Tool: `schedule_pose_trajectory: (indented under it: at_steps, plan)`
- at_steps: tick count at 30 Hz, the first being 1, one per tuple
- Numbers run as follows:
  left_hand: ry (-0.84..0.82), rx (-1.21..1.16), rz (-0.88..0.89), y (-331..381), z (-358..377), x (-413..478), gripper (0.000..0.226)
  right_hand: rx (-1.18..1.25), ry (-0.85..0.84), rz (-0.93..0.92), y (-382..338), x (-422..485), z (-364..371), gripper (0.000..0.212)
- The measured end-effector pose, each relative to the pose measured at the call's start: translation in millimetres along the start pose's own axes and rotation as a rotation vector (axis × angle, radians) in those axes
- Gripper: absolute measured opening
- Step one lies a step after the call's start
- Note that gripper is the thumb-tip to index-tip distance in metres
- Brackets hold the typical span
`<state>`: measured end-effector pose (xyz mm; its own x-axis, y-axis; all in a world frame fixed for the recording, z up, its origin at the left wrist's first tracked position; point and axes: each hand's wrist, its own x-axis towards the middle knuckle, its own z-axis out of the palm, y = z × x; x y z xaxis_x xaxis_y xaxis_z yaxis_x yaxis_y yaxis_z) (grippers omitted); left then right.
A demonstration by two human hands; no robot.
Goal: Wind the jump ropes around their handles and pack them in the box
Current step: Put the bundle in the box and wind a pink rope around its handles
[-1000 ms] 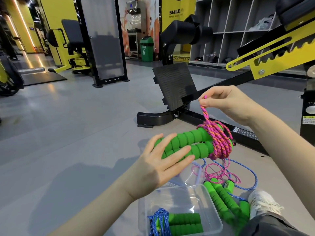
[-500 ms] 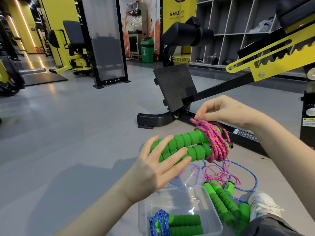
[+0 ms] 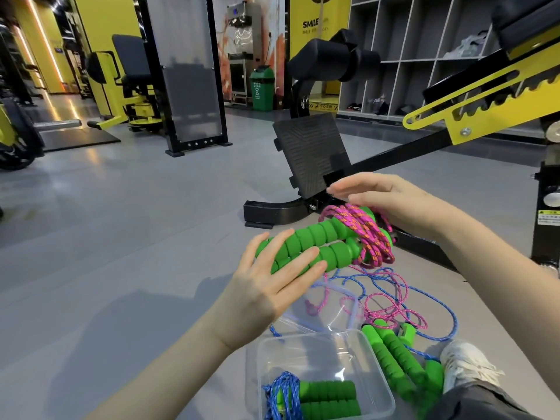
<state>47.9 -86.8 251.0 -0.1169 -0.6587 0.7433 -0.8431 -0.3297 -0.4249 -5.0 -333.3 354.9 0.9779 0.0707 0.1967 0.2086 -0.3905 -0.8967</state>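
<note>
My left hand [image 3: 272, 286] grips two green foam handles [image 3: 306, 244], held side by side in the air. A pink rope [image 3: 369, 234] is wound in several loops around their right end. Over that coil lies my right hand [image 3: 394, 204], its fingers reaching left, and the pink strand runs under it. On the floor below stands a clear plastic box [image 3: 378, 359]; inside it lies a wound blue rope bundle [image 3: 327, 398] with green handles. Loose pink rope [image 3: 394, 310] and blue rope [image 3: 448, 313] sprawl beside more green handles [image 3: 397, 365].
A clear lid [image 3: 321, 301] lies on the grey floor behind the box. My white shoe [image 3: 466, 368] is at the lower right. A black footplate [image 3: 309, 156] and a yellow machine arm [image 3: 485, 107] stand just beyond my hands.
My right hand has come down from above the handles onto the coil, laying another loop of pink rope. The left hand and the handles have dipped slightly.
</note>
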Motion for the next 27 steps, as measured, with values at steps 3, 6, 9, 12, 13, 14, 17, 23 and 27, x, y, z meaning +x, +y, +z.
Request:
schedule_pose_trajectory:
  at_steps: [3, 6, 9, 12, 13, 14, 17, 23, 27]
  plan:
    - [0.018, -0.041, -0.063, 0, -4, 3, 0.063, 0.42, -0.078, 0.092, 10, 0, 3, 0.046]
    - [0.044, -0.129, -0.105, 6, -8, 11, 0.054, 0.94, -0.161, 0.182, 24, -1, -2, 0.073]
    - [0.103, -0.19, -0.151, 10, -9, 19, 0.047, 1.111, -0.229, 0.198, 38, 0, 4, 0.068]
    - [0.147, -0.187, -0.221, 9, -8, 24, 0.053, 0.975, -0.271, 0.216, 51, 4, 27, 0.06]
    - [0.157, -0.174, -0.24, 7, -7, 23, 0.053, 0.888, -0.284, 0.25, 54, 5, 30, 0.056]
    - [0.164, -0.155, -0.257, 4, -6, 23, 0.052, 0.824, -0.299, 0.265, 57, 6, 32, 0.05]
    - [0.161, -0.07, -0.312, -6, -2, 16, 0.049, 0.613, -0.256, 0.33, 52, 5, 36, 0.038]
    - [0.074, 0.065, -0.376, -28, 14, -14, 0.054, 0.084, -0.166, 0.281, 19, 4, 36, 0.03]
    - [0.017, 0.09, -0.398, -33, 18, -25, 0.058, -0.207, -0.189, 0.298, -4, 0, 22, 0.031]
